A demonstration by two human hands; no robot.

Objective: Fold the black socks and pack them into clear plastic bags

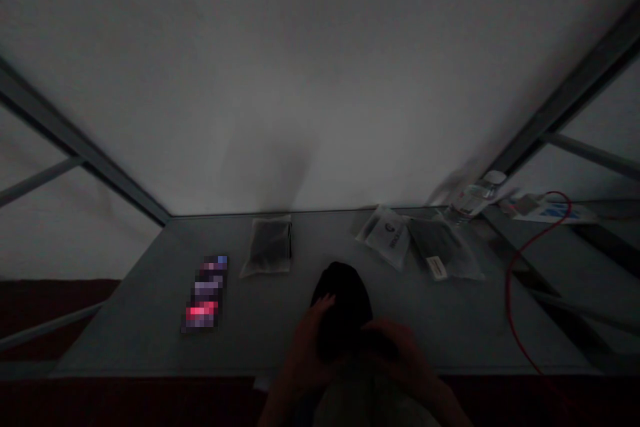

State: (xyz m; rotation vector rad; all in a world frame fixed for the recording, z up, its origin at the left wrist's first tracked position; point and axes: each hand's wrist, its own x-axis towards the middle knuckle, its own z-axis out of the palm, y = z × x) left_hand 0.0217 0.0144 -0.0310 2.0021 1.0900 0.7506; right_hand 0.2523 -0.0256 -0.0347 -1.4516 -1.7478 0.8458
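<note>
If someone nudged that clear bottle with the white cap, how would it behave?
The bottle would probably tip if pushed high, being tall and narrow. Once down, its round body could roll. Its clear, plastic-looking wall might flex when squeezed.

phone screen [205, 295] blurred, label [437, 268] too small to read, dark item [346, 293] partly hidden

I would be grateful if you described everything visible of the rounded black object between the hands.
The rounded black object looks matte, perhaps fabric, with a smooth, domed far end pointing away from the person; any seams or separate parts are lost in the dark. The left hand holds its left side and the right hand its near right edge. It lies over the flat grey tabletop; whether it touches that is unclear.
</note>
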